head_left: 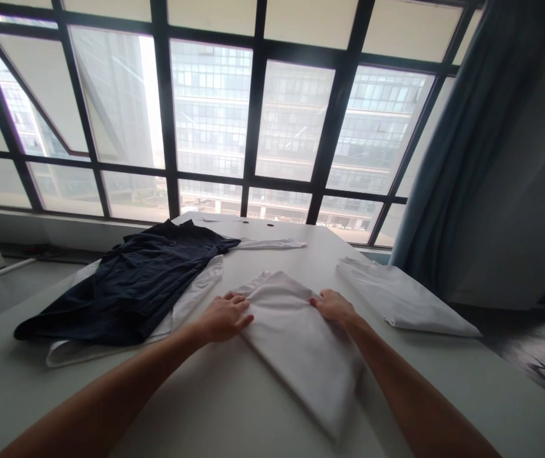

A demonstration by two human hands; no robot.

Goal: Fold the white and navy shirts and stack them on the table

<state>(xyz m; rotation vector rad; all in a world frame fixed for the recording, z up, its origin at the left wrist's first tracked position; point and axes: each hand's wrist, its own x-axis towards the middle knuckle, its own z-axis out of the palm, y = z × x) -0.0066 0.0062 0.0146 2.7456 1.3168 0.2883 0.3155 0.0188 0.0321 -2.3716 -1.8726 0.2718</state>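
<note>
A folded white shirt (pixel 296 337) lies at an angle in front of me, its near end blurred by motion. At its left edge is my left hand (pixel 227 317), fingers bent over the cloth and thumb on top. Across from it, my right hand (pixel 333 305) pinches the shirt's right edge, its fingers closed. The undersides of both grips are hidden.
On the left of the white table (pixel 177 407), a dark navy garment (pixel 129 286) lies over white cloth (pixel 200 286). Another folded white garment (pixel 403 296) rests on the right. Large windows (pixel 210 114) stand behind; a blue curtain (pixel 449 172) hangs at right.
</note>
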